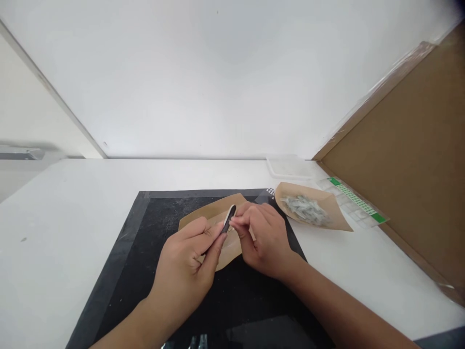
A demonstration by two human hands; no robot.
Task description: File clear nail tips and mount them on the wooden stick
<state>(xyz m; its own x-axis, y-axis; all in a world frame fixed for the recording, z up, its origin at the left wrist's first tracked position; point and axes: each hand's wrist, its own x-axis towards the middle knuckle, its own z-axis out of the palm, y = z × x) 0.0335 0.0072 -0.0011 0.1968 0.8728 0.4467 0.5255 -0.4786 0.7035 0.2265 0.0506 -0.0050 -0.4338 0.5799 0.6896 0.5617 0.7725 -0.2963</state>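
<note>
While your left hand [189, 254] grips a small black piece [228, 219] with a pale rim between thumb and fingers, your right hand [265, 237] brings thumb and forefinger together at its edge; whether they grasp anything, you cannot tell. You hold the piece above a brown paper [203, 212] lying on a black mat [132, 271]. To your right, a second paper [339, 220] bears a heap of pale scraps [307, 209]. Just beyond it, you have a clear plastic case [365, 221] with a green label [358, 199], its pale grid too small to read.
</note>
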